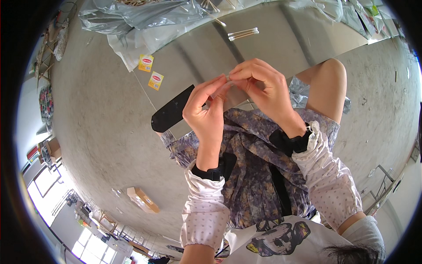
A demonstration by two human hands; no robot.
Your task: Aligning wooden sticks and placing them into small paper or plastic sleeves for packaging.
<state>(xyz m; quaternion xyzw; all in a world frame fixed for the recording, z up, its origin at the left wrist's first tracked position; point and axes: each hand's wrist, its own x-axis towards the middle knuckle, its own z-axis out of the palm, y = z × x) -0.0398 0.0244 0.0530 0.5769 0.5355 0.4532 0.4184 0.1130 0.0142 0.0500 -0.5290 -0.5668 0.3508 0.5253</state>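
Note:
Over the near edge of a grey metal table (268, 31), both my hands are closed on a small, see-through plastic piece (223, 89) that looks like a little bag. My left hand (205, 103) pinches its left side between thumb and fingers. At its upper right end, the fingertips of my right hand (263, 86) press together, almost touching the left ones. The fingers cover much of it, so I cannot tell what is inside. Several cotton swabs (243, 34) lie in a small row beyond my hands. Two small yellow-and-white cards (146, 63) with red ovals rest at the left.
A long black flat object (171, 111) sits at the table's near left corner, beside my left hand. Crumpled clear plastic bags (140, 17) with loose swabs line the far edge. More plastic (318, 9) lies far right. An open cardboard box (143, 200) is on the concrete floor.

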